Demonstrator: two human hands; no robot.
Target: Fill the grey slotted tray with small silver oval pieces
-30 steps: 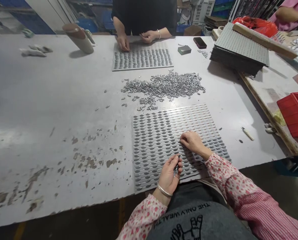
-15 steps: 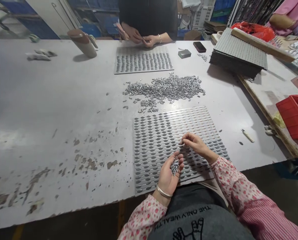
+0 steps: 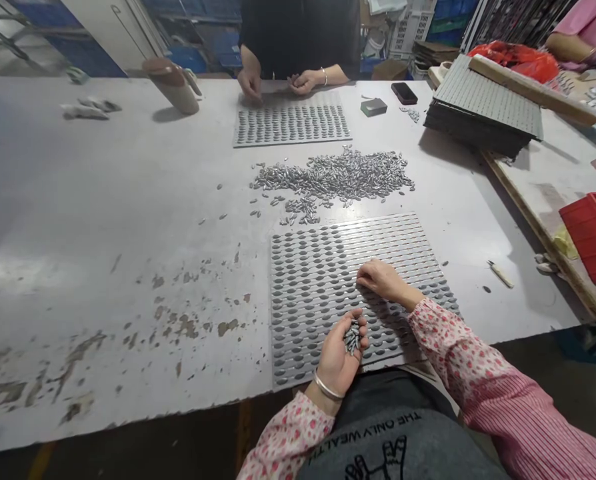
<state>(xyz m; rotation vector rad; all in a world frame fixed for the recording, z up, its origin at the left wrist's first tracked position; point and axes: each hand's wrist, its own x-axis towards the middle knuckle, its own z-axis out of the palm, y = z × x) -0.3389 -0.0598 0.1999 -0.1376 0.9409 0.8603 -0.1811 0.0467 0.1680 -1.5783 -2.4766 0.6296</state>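
Note:
My left hand is cupped, palm up, around small grey oval pieces, over the front of a grey slotted board. Dark ovals fill the board's left side and its lower right; the upper right shows only bare lines. With fingers pinched, my right hand is at the board's middle, and whatever is between its fingertips is hidden. Behind the board a wide heap of the same pieces lies on the white table.
Across the table a person's hands are by a second board. A brown-topped jug, a phone and a small box stand around. At right are stacked boards, a cutter and a red bin.
My right hand has moved slightly left and away from my left hand, down to the board. The person opposite has parted their hands. The view has shifted a little.

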